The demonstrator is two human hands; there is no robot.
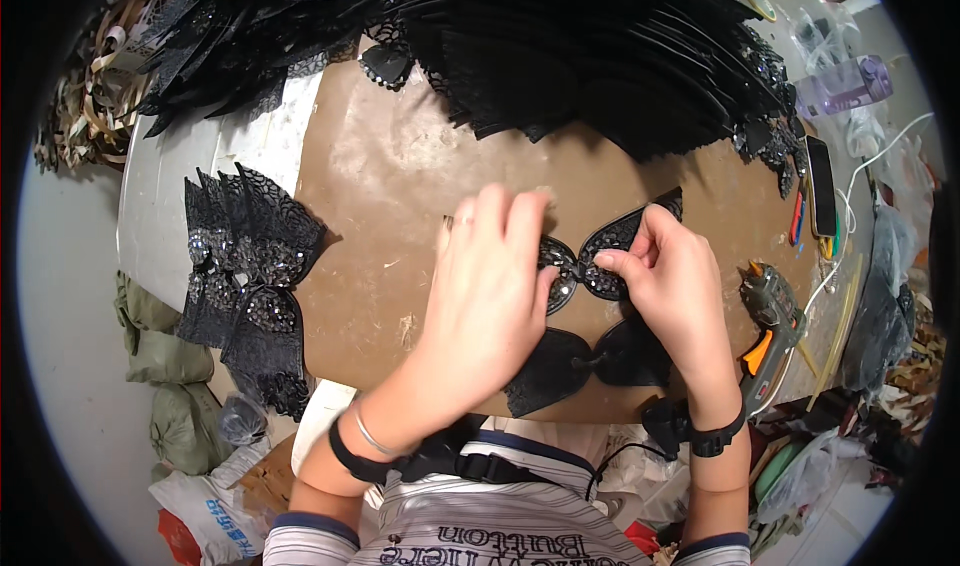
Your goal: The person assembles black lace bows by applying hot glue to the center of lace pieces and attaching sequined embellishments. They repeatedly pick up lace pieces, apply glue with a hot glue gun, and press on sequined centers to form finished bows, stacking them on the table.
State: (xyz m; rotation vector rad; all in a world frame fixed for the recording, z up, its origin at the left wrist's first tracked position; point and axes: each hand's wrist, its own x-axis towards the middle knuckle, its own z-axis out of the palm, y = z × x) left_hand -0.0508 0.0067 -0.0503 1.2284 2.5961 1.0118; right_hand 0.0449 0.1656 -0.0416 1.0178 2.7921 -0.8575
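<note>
A black bow-shaped lace piece with shiny sequins (608, 278) lies on the brown board in front of me. My left hand (487, 286) covers its left end, thumb pressed on the sequined left lobe, fingers curled and slightly blurred. My right hand (672, 281) pinches the right lobe between thumb and bent fingers. Just nearer to me lies a plain black bow-shaped piece (560, 359), partly hidden by both hands. Left of my left hand, several sequined black lace pieces (255, 286) overlap in a small stack.
The brown board (370, 206) covers the worktop. Large piles of black pieces (580, 46) fill its far side. At right are an orange-triggered glue gun (770, 311), a phone (820, 181), a white cable (850, 186) and a purple bottle (850, 88). Green bundles (180, 366) stand lower left.
</note>
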